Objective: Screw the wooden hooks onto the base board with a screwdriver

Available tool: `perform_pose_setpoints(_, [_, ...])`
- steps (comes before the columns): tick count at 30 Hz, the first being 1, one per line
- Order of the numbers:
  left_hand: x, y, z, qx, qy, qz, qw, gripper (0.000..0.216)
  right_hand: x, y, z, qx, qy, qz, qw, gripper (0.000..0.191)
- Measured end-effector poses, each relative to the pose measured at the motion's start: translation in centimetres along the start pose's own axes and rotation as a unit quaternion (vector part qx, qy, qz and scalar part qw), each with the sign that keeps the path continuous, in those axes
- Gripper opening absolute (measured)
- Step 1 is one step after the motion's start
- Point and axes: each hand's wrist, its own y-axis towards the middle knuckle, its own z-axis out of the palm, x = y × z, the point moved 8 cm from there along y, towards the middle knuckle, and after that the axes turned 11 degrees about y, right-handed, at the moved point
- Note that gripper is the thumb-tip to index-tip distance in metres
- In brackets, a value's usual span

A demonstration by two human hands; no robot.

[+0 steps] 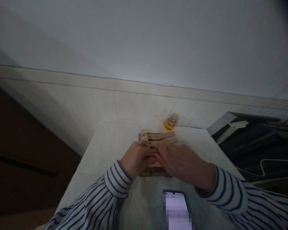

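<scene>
A small wooden model [158, 139] made of light strips stands on a white table [105, 153], resting on a flat wooden base. My left hand [136, 157] curls over the model's left side, fingers bent and pressed against the wood. From the right, my right hand [180, 163] reaches across it, fingertips pinched together where they meet my left hand. What the fingertips grip is too small to make out. Both sleeves are white with blue stripes.
A small yellow bottle [171, 121] lies at the table's far edge by the wall. A phone [177, 210] with a lit screen lies near me. Dark furniture with cables [259, 143] stands to the right, and a dark floor [19, 153] drops off left.
</scene>
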Motion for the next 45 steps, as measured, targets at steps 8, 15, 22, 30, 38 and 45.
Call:
perform_pose_setpoints(8, [-0.5, 0.1, -0.5, -0.019, 0.016, -0.023, 0.999, 0.011, 0.2, -0.1, -0.1, 0.023, 0.008, 0.044, 0.999, 0.026])
perform_pose_setpoints(15, [-1.0, -0.2, -1.1, -0.046, 0.062, -0.034, 0.996, 0.017, 0.2, -0.1, -1.7, 0.035, 0.016, 0.044, 0.998, 0.024])
perform_pose_setpoints(22, [-1.1, -0.2, -1.3, -0.041, 0.060, -0.025, 0.997, 0.019, 0.5, 0.2, -2.4, 0.039, 0.071, -0.022, 0.996, 0.019])
perform_pose_setpoints(30, [-0.8, -0.1, -0.4, -0.009, 0.045, -0.012, 0.999, 0.017, -0.1, -0.3, -0.6, 0.026, 0.053, 0.018, 0.998, 0.022])
perform_pose_setpoints(38, [-0.8, -0.1, -0.1, 0.010, 0.030, -0.008, 0.999, 0.017, -0.2, -0.6, -0.3, 0.043, 0.045, 0.047, 0.997, 0.027])
perform_pose_setpoints(45, [-1.1, 0.1, -0.4, 0.011, 0.026, -0.029, 0.999, 0.011, -0.1, -0.4, -1.1, 0.007, 0.027, 0.029, 0.999, 0.026])
